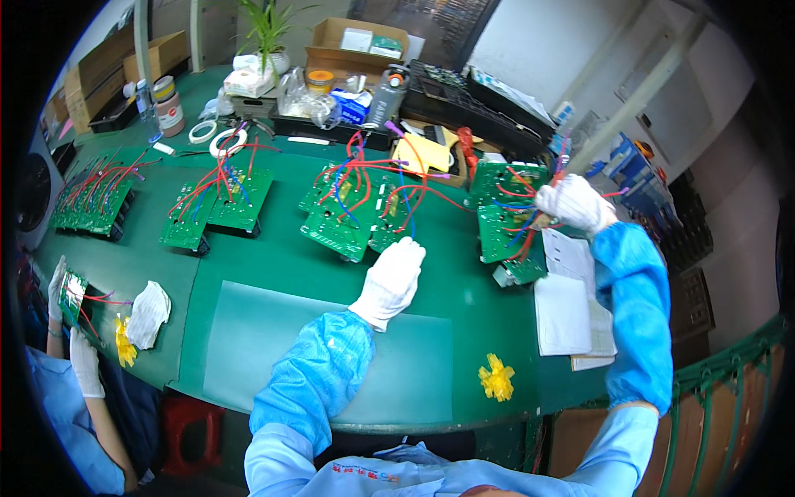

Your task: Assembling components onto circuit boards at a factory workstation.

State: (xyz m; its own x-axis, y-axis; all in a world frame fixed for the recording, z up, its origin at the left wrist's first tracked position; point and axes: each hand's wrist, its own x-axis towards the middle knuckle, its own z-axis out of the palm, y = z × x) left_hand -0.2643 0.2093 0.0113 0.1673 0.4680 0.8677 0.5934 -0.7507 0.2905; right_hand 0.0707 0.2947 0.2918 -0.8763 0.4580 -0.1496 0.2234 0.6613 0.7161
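Note:
My left hand (396, 276), in a white glove with a blue sleeve, rests on the green table just below a group of green circuit boards (348, 217) with red and blue wires; its fingers are curled and nothing shows in them. My right hand (573, 205), also gloved, reaches far right onto a stack of green circuit boards (507, 217) and grips the wired board on top there.
More wired boards (219, 201) lie at left, with a row (89, 199) at far left. Paper sheets (570, 300) sit at right, a yellow tie bundle (496, 378) near the front edge. A person at lower left holds a board (72, 291). Boxes, tape rolls and a plant stand at the back.

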